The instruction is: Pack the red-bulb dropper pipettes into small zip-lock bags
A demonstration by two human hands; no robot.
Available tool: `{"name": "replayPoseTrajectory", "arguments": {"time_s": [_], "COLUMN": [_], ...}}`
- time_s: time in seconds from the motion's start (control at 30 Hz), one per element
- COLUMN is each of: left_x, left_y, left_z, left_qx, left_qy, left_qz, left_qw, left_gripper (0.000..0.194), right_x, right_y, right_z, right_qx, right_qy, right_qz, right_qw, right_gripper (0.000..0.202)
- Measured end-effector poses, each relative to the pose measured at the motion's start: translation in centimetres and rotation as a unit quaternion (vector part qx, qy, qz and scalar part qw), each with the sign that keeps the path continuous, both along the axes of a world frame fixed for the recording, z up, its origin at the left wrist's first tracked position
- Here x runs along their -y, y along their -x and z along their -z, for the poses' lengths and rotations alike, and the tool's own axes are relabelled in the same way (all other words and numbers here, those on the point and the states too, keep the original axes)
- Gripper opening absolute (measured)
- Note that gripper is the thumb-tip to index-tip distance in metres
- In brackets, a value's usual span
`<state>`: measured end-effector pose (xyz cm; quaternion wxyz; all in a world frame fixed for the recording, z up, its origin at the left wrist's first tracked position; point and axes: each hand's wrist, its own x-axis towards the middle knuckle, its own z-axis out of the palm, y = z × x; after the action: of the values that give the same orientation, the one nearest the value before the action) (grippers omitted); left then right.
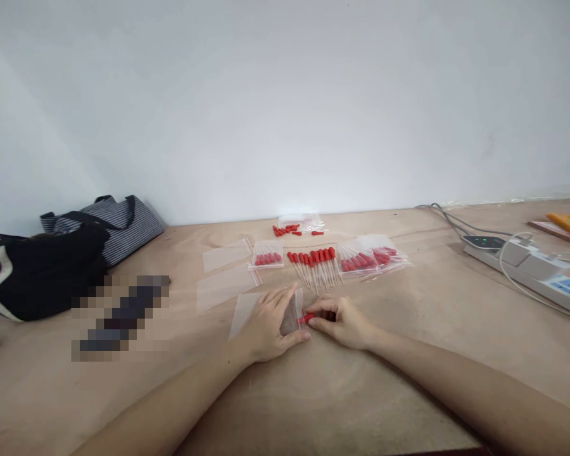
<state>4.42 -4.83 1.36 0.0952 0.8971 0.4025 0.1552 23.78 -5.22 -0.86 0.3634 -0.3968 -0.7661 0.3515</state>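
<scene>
A clear zip bag (292, 322) lies on the table with its mouth facing right. My left hand (266, 322) rests over it, fingers stretched out and thumb spread toward the near corner of the mouth. At that mouth, the red rubber bulb of a dropper (308, 317) is pinched between the fingertips of my right hand (342, 322). The glass part of this dropper is hard to make out. Just beyond my hands, a row of loose droppers (316, 261) fans out, bulbs pointing away from me. A filled bag of droppers (267, 254) sits to their left.
More filled bags (361, 263) lie right of the row, and loose red bulbs (285, 230) sit near the wall. Flat clear bags (225, 256) are at left. A striped bag (123, 231) and black bag (52, 272) stand far left; a power strip (536, 272) lies right.
</scene>
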Motion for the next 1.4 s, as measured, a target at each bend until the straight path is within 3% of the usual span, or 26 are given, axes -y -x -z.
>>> {"name": "replayPoseTrajectory", "arguments": {"time_s": [0.13,0.23,0.33,0.57,0.73,0.8,0.87,0.97,1.03,1.17,1.4], "left_x": [0.1,0.0,-0.2,-0.3,-0.4,-0.5,-0.6,-0.6,-0.5,-0.5,-0.6], "left_y": [1.1,3.1,4.5,4.0,4.0,4.0,4.1,4.1,4.0,4.0,4.1], "left_z": [-1.2,-1.4,-0.9,-0.1,-0.2,-0.2,-0.2,-0.3,-0.4,-0.5,-0.1], "left_qx": [-0.015,-0.055,-0.078,-0.074,-0.076,-0.077,-0.073,-0.065,-0.063,-0.057,-0.048], "left_qy": [-0.045,0.006,0.057,0.051,0.047,0.048,0.05,0.056,0.06,0.061,0.06], "left_qz": [0.013,0.035,0.045,0.051,0.058,0.06,0.059,0.056,0.053,0.044,0.048], "left_qw": [0.999,0.998,0.994,0.995,0.994,0.994,0.994,0.995,0.995,0.996,0.996], "left_gripper": [0.078,0.055,0.045,0.043,0.043,0.044,0.045,0.046,0.045,0.045,0.047], "right_x": [0.1,-0.1,-0.3,-1.2,-1.7,-2.9,-4.9,-8.4,-10.4,-12.4,-13.5], "right_y": [-0.3,-0.5,-0.8,0.5,0.7,-0.1,-1.1,-2.2,-2.3,-1.6,-1.2], "right_z": [-0.4,-0.4,-0.3,0.1,-0.2,-0.7,-1.3,-2.2,-2.5,-2.5,-2.0], "right_qx": [0.055,0.081,0.096,0.04,0.096,0.11,0.123,0.208,0.272,0.339,0.23], "right_qy": [-0.035,-0.047,-0.061,-0.049,-0.12,-0.125,-0.12,-0.118,-0.125,-0.115,-0.058], "right_qz": [-0.004,-0.004,-0.011,0.015,-0.004,0.03,0.108,0.217,0.252,0.259,0.246], "right_qw": [0.998,0.996,0.993,0.998,0.988,0.986,0.979,0.946,0.92,0.897,0.94], "right_gripper": [0.015,0.018,0.021,0.012,0.012,0.015,0.015,0.018,0.027,0.033,0.013]}}
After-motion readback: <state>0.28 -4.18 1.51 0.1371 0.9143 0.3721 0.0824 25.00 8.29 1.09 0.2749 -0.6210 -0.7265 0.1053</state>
